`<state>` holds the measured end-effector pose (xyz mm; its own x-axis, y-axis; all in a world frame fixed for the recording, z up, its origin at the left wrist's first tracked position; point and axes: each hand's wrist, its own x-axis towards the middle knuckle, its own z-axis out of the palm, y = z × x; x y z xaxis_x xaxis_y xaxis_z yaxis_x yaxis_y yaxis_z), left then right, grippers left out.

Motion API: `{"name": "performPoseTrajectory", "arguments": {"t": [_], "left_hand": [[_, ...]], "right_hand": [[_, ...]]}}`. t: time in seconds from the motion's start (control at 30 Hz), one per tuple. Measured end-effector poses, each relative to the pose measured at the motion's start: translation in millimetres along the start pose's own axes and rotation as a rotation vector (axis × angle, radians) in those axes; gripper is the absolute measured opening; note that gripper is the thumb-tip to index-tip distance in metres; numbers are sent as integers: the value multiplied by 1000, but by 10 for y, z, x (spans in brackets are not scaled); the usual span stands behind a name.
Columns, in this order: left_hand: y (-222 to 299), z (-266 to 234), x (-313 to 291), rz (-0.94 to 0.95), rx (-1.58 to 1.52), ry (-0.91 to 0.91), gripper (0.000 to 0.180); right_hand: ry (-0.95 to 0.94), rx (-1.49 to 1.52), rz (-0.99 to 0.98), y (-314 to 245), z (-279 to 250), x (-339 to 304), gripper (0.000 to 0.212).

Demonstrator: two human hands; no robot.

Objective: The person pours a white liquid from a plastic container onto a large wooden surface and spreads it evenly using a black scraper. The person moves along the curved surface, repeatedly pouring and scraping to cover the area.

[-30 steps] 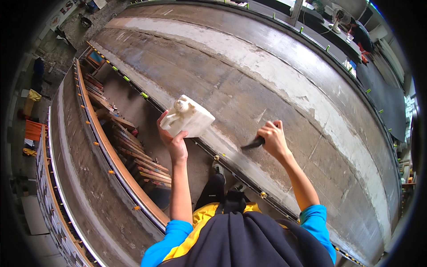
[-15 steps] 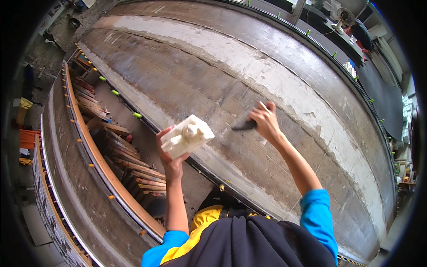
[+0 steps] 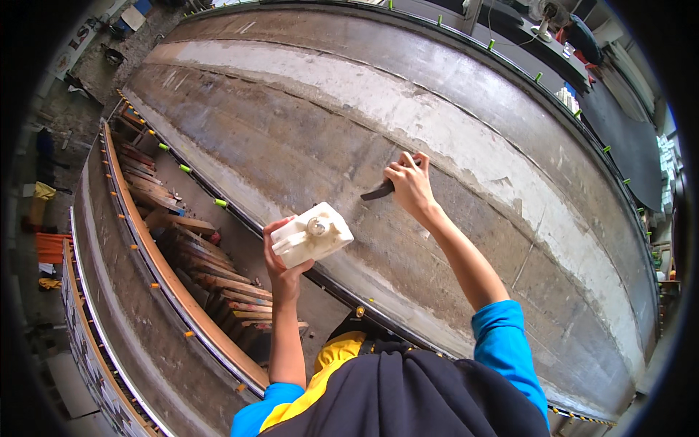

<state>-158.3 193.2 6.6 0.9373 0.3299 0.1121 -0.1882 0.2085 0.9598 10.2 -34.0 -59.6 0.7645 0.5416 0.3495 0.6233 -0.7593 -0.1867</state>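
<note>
Container (image 3: pixel 306 244), white and block-shaped, sits gripped in your left hand (image 3: pixel 282 275), which is curled partway around its near side. Your right hand (image 3: pixel 411 182) is closed around a dark tool (image 3: pixel 377 192), which projects to its left over the brown panel (image 3: pixel 320 146); contact cannot be determined. Wooden slats (image 3: pixel 218 273) lie left of your left hand.

Head-worn fisheye over the table (image 3: pixel 291 138)

The one view looks down from head height, facing across the table from near its closer edge and taking in its far edge as a curve.
</note>
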Motion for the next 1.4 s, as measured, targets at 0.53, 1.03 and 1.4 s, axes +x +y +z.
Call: {"name": "performPoseTrajectory", "arguments": {"t": [0.53, 1.03, 1.4], "left_hand": [[11, 560, -528, 39, -70, 130, 73], [33, 662, -844, 121, -56, 220, 69], [-11, 400, -936, 209, -66, 318, 68]], "right_hand": [[86, 72, 43, 151, -369, -873, 14], [189, 22, -5, -364, -512, -1286, 7], [-21, 133, -93, -551, -710, -1903, 16]]}}
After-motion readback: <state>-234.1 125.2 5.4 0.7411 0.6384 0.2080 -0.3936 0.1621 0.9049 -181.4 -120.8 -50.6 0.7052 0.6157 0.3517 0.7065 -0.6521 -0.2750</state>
